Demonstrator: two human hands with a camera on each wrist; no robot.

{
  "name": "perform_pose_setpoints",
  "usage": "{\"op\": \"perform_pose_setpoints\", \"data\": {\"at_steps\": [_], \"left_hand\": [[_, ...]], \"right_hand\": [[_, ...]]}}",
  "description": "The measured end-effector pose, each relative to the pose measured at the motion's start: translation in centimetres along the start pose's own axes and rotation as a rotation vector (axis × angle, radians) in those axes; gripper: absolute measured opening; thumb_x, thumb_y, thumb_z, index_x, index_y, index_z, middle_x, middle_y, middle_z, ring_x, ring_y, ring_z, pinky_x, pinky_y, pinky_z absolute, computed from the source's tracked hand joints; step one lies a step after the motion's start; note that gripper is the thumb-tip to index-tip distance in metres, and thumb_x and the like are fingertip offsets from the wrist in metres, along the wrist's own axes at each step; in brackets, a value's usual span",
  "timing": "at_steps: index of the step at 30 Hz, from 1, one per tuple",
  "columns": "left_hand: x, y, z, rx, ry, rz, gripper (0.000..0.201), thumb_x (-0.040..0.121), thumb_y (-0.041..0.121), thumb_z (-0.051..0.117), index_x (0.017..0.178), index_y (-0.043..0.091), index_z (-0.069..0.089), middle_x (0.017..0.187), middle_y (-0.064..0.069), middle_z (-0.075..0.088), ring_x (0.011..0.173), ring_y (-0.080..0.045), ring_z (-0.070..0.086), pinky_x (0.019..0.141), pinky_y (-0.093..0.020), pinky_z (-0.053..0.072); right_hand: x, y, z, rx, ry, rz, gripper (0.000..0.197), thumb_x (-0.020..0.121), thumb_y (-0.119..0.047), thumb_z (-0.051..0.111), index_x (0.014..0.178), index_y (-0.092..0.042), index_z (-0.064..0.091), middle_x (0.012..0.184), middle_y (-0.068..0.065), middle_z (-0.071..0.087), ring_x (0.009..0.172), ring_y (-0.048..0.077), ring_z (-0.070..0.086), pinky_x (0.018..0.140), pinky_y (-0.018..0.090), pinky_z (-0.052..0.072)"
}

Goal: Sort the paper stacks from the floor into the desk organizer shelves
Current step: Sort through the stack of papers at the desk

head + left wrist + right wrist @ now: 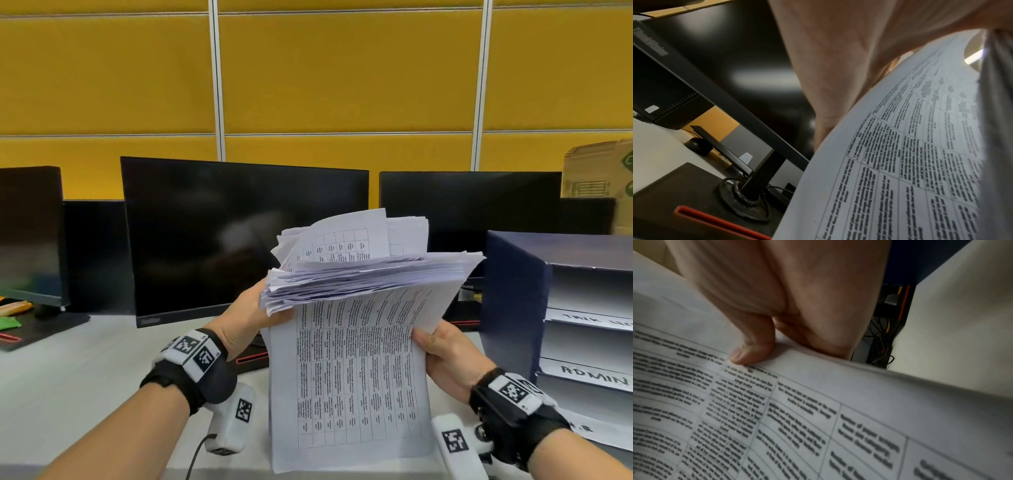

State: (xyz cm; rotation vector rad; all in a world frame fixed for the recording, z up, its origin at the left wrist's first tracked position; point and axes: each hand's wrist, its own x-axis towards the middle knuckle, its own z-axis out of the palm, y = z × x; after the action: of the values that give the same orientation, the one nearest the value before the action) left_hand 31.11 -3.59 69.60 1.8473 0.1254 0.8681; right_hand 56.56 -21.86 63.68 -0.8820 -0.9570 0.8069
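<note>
Hands: left hand [251, 317] and right hand [445, 353] both grip the paper stack [359, 291], uneven. I'd square its edges before feeding the desk organizer [513, 291] shelf.

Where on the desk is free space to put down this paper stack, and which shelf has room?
The desk is bare left of the left hand, before the middle monitor. The organizer's top shelf looks open. Behind the paper stack, monitor stands crowd it. The right hand nears the organizer.
</note>
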Motion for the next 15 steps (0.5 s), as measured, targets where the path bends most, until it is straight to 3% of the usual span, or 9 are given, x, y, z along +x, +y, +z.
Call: {"op": "perform_pose_setpoints", "data": {"at_steps": [2,5,9,10,12,13,15], "left_hand": [[0.2,0.0,-0.5,-0.040,-0.044,-0.020,0.100,0.049,0.059,0.088,0.130,0.013,0.053,0.123,-0.017,0.063,0.115,-0.035,0.059,0.100,-0.058,0.045],[0.6,-0.1,-1.1,-0.058,-0.106,-0.042,0.089,0.050,0.051,0.090,0.123,0.014,0.056,0.113,-0.012,0.069,0.106,-0.030,0.065,0.090,-0.049,0.053],[0.4,-0.5,-1.0,-0.057,0.029,-0.070,0.084,0.044,0.054,0.092,0.114,0.017,0.066,0.115,-0.017,0.068,0.107,-0.035,0.065,0.095,-0.056,0.049],[0.4,-0.3,-0.8,-0.035,0.075,-0.080,0.082,0.043,0.057,0.090,0.111,0.018,0.067,0.112,-0.015,0.070,0.106,-0.033,0.066,0.095,-0.056,0.050],[0.3,0.5,-0.1,0.034,0.134,-0.086,0.063,0.056,0.054,0.085,0.105,0.018,0.068,0.103,-0.008,0.074,0.097,-0.025,0.070,0.091,-0.052,0.054],[0.3,1.2,0.3,0.067,0.165,-0.068,0.043,0.069,0.044,0.080,0.101,0.017,0.068,0.097,-0.004,0.075,0.091,-0.020,0.072,0.088,-0.048,0.056],[0.4,2.5,1.2,0.102,0.270,-0.003,0.010,0.085,0.023,0.069,0.093,0.017,0.068,0.085,0.003,0.076,0.082,-0.013,0.073,0.079,-0.039,0.060]], "right_hand": [[-0.1,-0.1,0.2,0.004,-0.024,0.010,0.087,0.059,-0.028,0.089,0.129,0.004,0.048,0.126,0.028,0.057,0.111,0.041,0.060,0.087,0.047,0.054],[-0.1,-0.2,0.2,0.017,-0.049,0.010,0.095,0.054,-0.029,0.092,0.131,0.002,0.047,0.127,0.028,0.057,0.113,0.042,0.059,0.087,0.048,0.053],[-0.1,-0.4,0.6,-0.023,0.000,-0.001,0.095,0.053,-0.029,0.092,0.132,-0.003,0.047,0.125,0.023,0.060,0.113,0.040,0.059,0.086,0.047,0.055],[0.0,-0.5,0.9,-0.043,0.033,-0.010,0.089,0.055,-0.025,0.090,0.130,-0.004,0.048,0.122,0.020,0.063,0.111,0.038,0.061,0.085,0.046,0.056],[0.2,-0.8,1.9,-0.125,0.130,-0.071,0.054,0.074,-0.005,0.074,0.123,-0.006,0.052,0.114,0.015,0.068,0.107,0.034,0.064,0.086,0.046,0.055],[0.3,-1.1,2.6,-0.202,0.185,-0.103,0.039,0.082,0.005,0.062,0.118,-0.010,0.056,0.111,0.012,0.070,0.106,0.032,0.065,0.089,0.046,0.054],[0.3,-1.7,4.1,-0.325,0.277,-0.166,0.038,0.089,0.011,0.051,0.108,-0.021,0.058,0.108,0.004,0.070,0.102,0.022,0.066,0.088,0.040,0.054]]}}
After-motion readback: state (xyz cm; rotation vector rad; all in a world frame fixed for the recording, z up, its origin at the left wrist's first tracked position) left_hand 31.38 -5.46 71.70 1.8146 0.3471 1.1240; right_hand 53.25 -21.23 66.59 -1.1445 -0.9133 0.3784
